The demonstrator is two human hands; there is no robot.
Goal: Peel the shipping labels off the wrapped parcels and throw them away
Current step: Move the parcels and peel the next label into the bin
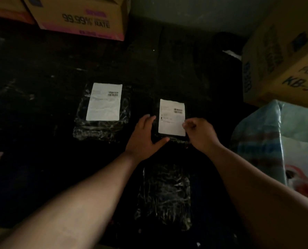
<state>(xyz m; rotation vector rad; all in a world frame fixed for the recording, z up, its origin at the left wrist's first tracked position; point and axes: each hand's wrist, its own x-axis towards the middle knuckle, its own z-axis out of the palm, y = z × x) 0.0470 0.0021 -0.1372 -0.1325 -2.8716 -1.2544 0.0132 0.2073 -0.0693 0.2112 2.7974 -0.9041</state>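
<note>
Nearest, an unlabelled wrapped parcel [164, 196] is seen on the dark floor [42, 69] between the forearms. Beyond it, a middle parcel [169, 139] is steadied by the left hand [146, 135], fingers straight along its left edge. The right edge of its white label [171, 117] is met by the curled fingers of the right hand [199, 133]; whether it is pinched cannot be told. Further left, a third parcel [101, 126] carries a flat label [104, 102]. A bag [278, 141] and boxes [81, 17] crowd the edges.
</note>
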